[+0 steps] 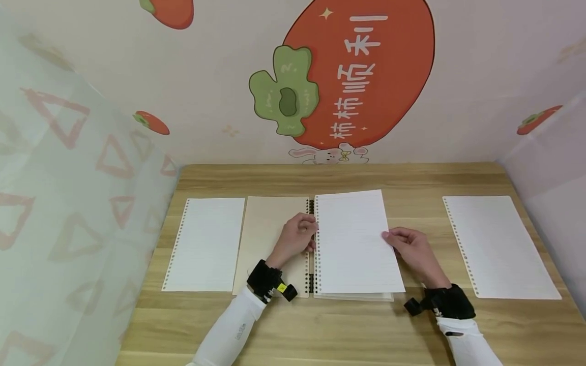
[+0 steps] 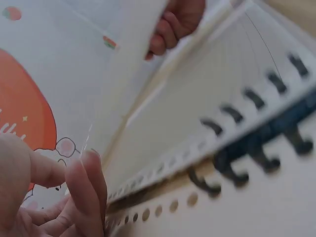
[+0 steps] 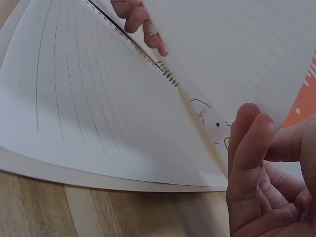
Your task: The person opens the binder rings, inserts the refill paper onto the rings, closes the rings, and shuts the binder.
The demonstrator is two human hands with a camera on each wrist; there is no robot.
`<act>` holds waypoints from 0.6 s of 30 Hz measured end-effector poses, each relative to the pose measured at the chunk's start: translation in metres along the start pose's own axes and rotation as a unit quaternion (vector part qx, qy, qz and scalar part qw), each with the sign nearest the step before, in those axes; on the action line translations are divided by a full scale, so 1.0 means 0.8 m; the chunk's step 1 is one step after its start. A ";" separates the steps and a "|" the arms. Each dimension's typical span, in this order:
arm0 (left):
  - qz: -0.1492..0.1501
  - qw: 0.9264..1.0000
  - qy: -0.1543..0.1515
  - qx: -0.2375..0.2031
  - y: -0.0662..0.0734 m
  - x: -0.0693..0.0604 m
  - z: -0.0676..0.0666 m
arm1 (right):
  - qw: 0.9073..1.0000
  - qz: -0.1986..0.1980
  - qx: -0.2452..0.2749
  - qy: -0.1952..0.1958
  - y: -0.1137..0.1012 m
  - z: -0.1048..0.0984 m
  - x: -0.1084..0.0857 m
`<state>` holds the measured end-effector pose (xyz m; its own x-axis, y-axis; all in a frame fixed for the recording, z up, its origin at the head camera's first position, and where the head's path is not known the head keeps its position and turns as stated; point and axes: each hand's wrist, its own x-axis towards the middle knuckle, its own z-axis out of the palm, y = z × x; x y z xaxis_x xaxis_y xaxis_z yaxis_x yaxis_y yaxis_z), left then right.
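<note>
A lined loose-leaf sheet [image 1: 354, 244], punched along its left edge, is held raised over an open ring-binder notebook [image 1: 267, 229]. My left hand [image 1: 296, 235] pinches the punched edge beside the spine. The opposite edge is pinched between thumb and fingers of my right hand [image 1: 414, 251]. In the left wrist view, the black binder rings [image 2: 266, 163] stand open, their two halves apart. Lined pages [image 3: 94, 113] lie under the raised sheet in the right wrist view. The sheet covers most of these pages in the head view.
One loose punched sheet [image 1: 203, 244] lies left of the notebook, close to its cover. Another punched sheet [image 1: 503, 244] lies at the far right of the wooden table [image 1: 329, 330]. Patterned walls [image 1: 220, 81] border the table at the back and both sides.
</note>
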<state>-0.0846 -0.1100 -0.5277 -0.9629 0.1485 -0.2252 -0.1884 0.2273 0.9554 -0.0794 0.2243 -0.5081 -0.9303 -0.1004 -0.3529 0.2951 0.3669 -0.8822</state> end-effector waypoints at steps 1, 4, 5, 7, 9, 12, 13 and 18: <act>0.016 0.999 0.010 0.028 0.000 0.000 -0.001 | 1.000 -0.001 0.001 -0.001 -0.001 0.001 0.000; 0.072 0.987 0.039 0.140 0.007 0.000 -0.003 | 1.000 -0.003 0.005 -0.004 -0.002 0.003 0.000; 0.091 0.978 0.046 0.184 0.011 0.000 -0.004 | 1.000 -0.003 0.005 -0.004 -0.002 0.003 0.001; 0.125 0.957 0.052 0.258 0.019 0.002 -0.005 | 1.000 -0.003 0.011 -0.002 -0.002 0.003 0.000; 0.150 0.937 0.044 0.313 0.026 0.004 -0.006 | 1.000 -0.002 0.017 0.000 -0.001 0.004 0.000; 0.167 0.917 0.028 0.362 0.032 0.005 -0.008 | 1.000 0.003 0.031 -0.001 0.001 0.005 -0.001; 0.167 0.913 0.021 0.371 0.032 0.004 -0.008 | 0.999 0.005 0.034 -0.002 0.003 0.006 -0.001; 0.167 0.894 -0.007 0.416 0.027 0.004 -0.006 | 0.999 0.010 0.043 -0.003 0.008 0.010 0.000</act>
<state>-0.0927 -0.1090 -0.5071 -0.9348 0.3533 0.0376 0.3240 0.8043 0.4981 -0.0756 0.2191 -0.5165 -0.9231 -0.0994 -0.3715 0.3306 0.2881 -0.8987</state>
